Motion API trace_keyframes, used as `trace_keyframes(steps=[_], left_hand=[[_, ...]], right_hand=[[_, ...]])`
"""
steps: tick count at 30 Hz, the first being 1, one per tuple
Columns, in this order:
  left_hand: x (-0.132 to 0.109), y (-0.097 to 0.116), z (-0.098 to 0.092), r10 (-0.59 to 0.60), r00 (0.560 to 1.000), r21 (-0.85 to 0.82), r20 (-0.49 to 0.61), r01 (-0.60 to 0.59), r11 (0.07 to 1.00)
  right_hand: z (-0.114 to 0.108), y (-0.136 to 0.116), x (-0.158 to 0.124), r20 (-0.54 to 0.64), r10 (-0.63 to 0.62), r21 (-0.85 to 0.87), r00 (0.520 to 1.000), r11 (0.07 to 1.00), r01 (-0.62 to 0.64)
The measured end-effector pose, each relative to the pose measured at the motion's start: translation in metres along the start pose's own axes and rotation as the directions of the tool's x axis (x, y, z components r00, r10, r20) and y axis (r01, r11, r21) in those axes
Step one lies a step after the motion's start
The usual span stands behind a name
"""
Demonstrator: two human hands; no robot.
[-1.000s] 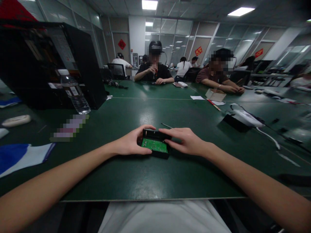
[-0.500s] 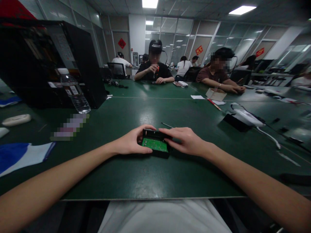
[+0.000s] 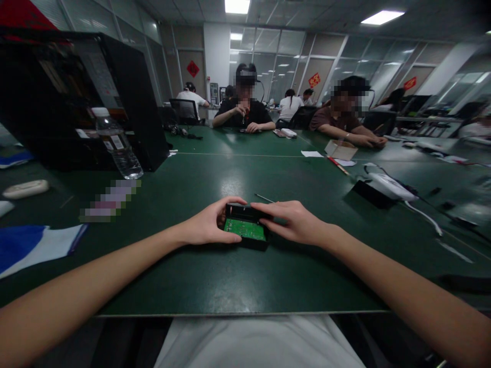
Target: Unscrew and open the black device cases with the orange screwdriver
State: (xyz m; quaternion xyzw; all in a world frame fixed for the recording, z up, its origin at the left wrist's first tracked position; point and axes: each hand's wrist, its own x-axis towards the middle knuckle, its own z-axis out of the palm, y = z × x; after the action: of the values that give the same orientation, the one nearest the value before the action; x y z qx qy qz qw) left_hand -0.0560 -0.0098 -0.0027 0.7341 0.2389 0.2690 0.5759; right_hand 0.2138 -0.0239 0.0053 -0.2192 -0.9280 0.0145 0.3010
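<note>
A small black plastic case (image 3: 254, 245) rests on the table in front of me, with a green circuit board (image 3: 245, 229) face up inside it. My left hand (image 3: 209, 223) grips the case's left end, thumb along the near edge and fingers behind. A black panel (image 3: 244, 211), seemingly the cover, stands tilted up along the far side. My right hand (image 3: 293, 221) pinches this panel at its right end between thumb and fingers. Just behind the right hand lies a thin metal rod (image 3: 264, 197), its other end hidden by the fingers.
On the left stand a water bottle (image 3: 117, 143) and a black computer tower (image 3: 134, 97), near a blue-and-white cloth (image 3: 38, 246). To the right lie a white power strip (image 3: 389, 185) with cables and a small open box (image 3: 340, 150). Co-workers sit across the green table (image 3: 230, 286).
Both hands, the case and the panel stay almost where they were. The panel seems only very slightly shifted, if at all.
</note>
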Motion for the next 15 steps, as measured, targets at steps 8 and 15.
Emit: trace_keyframes(steps=[8, 15], left_hand=[[0.0001, 0.0001, -0.0006, -0.035, 0.999, 0.058, -0.015, 0.036, 0.998], [-0.0028, -0.0011, -0.0031, -0.044, 0.999, 0.115, -0.01, 0.045, 0.992]], right_hand=[[-0.0006, -0.0009, 0.0, 0.018, 0.016, 0.021, 1.0, 1.0, -0.017], [0.0002, 0.0001, 0.0022, 0.019, -0.034, 0.006, 0.999, 0.999, 0.033]])
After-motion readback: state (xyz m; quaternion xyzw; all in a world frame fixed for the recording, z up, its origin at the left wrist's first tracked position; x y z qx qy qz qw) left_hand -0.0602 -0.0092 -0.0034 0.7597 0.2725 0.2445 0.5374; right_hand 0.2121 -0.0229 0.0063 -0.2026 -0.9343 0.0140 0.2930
